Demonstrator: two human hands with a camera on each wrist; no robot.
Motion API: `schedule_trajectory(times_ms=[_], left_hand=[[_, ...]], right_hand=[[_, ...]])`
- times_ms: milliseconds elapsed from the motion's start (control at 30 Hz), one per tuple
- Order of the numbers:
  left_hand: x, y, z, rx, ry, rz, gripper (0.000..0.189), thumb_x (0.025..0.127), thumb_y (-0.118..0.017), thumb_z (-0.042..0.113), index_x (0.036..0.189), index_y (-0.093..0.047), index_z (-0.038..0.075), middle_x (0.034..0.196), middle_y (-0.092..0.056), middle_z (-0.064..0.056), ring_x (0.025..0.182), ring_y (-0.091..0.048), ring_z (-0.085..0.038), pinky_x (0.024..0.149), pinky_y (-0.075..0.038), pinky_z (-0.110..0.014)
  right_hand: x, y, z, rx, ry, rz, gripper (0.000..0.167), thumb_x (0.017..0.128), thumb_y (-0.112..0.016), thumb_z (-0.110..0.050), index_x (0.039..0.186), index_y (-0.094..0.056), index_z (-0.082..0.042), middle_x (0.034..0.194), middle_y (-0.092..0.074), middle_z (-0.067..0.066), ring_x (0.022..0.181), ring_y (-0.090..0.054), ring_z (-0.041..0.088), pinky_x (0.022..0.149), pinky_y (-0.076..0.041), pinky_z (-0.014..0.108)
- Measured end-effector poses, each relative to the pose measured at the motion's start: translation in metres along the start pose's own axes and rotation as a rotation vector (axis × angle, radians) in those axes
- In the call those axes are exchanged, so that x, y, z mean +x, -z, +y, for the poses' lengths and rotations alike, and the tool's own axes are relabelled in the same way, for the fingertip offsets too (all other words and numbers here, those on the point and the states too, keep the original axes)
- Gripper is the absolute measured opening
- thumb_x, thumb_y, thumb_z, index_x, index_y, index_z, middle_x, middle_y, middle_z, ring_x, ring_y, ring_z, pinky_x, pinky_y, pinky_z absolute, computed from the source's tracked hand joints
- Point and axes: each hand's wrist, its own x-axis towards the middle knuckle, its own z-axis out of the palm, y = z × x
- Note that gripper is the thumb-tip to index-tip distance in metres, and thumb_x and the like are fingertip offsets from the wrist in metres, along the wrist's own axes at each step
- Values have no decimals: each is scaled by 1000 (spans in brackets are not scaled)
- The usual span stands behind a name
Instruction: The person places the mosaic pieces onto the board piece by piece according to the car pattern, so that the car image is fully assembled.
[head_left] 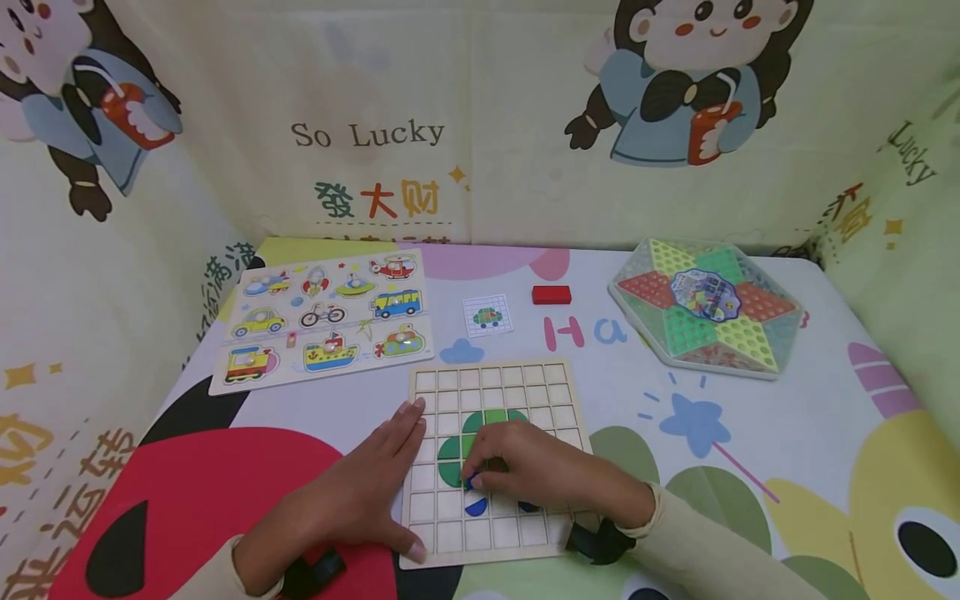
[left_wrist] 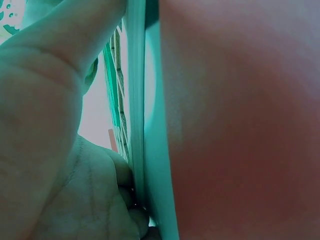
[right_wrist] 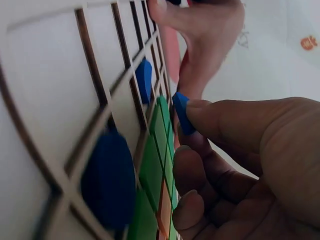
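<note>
A square wooden grid board (head_left: 450,557) lies on the tabletop before me. My left hand (head_left: 356,492) rests along its left edge, fingers stretched out and thumb at the lower left corner. Between thumb and fingertips, my right hand (head_left: 536,467) pinches a small blue block (right_wrist: 183,114) close over the board. Green blocks (head_left: 450,450) fill several cells, partly covered by the right hand. A blue half-round block (head_left: 476,507) sits below them, and a second dark blue block (head_left: 528,506) shows under the right wrist. An orange block (right_wrist: 164,207) appears among the green ones in the right wrist view.
Behind the board lie a picture card (head_left: 487,316) with a small turtle-like pattern and a red block (head_left: 551,295). A vehicle puzzle board (head_left: 285,373) is at back left. A clear hexagonal box (head_left: 705,308) of patterned pieces stands at back right. Printed cloth (head_left: 510,183) hangs behind.
</note>
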Motion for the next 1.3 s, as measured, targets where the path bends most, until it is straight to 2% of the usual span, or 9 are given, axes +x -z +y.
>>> schedule_trajectory(times_ms=[200,367,567,800,933,1133,1200,1300], left_hand=[[0,0,0,10,-16,11,131,57,-82,66,156,-18,8,163,0,-5,147,-1,-29,111,-24,-52],[0,1,0,10,-16,13,132,56,-82,65,156,-18,8,163,0,-5,147,-1,-29,112,-23,-52],[-2,1,-2,11,-15,5,132,57,-82,66,156,-17,7,163,0,-6,147,-1,-29,112,-23,-52],[-1,0,-1,-1,-12,7,132,57,-82,65,156,-17,8,163,0,-5,147,-1,-29,112,-22,-52],[1,-1,1,-17,-15,15,131,56,-83,64,156,-18,7,163,-1,-6,147,-2,-29,112,-22,-52],[1,0,1,1,-14,14,132,56,-83,64,156,-18,7,163,-2,-5,147,-2,-28,112,-22,-51],[1,0,1,4,-16,11,131,56,-83,64,155,-19,6,163,-3,-6,147,-2,-29,112,-22,-52],[0,2,0,13,-18,-4,131,57,-81,66,155,-20,5,163,-4,-8,147,-3,-30,111,-25,-52]], right_hand=[[-1,-7,-6,-120,44,-20,10,88,-73,-10,95,-77,-16,89,-64,-16,85,-54,-4,79,-46,16],[-2,-9,-5,-182,54,-7,8,88,-74,-10,93,-77,-16,88,-59,-16,83,-52,-4,76,-45,13],[0,-11,-6,-192,61,-10,9,89,-73,-10,94,-78,-15,88,-58,-15,83,-52,-5,76,-45,11],[-7,2,-4,-153,-9,-5,12,92,-70,-15,102,-76,-17,94,-60,-16,87,-54,-2,80,-48,18],[-21,20,9,-120,-27,74,10,95,-66,-18,99,-75,-18,91,-59,-17,84,-54,1,77,-49,22],[-49,57,36,-65,-83,275,12,97,-63,-18,99,-74,-13,85,-62,-11,74,-54,8,62,-48,25],[-58,70,46,-87,-94,352,10,96,-64,-14,99,-73,-10,83,-62,-8,71,-53,11,59,-47,26],[-70,89,60,-177,-125,473,9,94,-67,-10,98,-73,-7,82,-63,-5,70,-52,12,60,-48,26]])
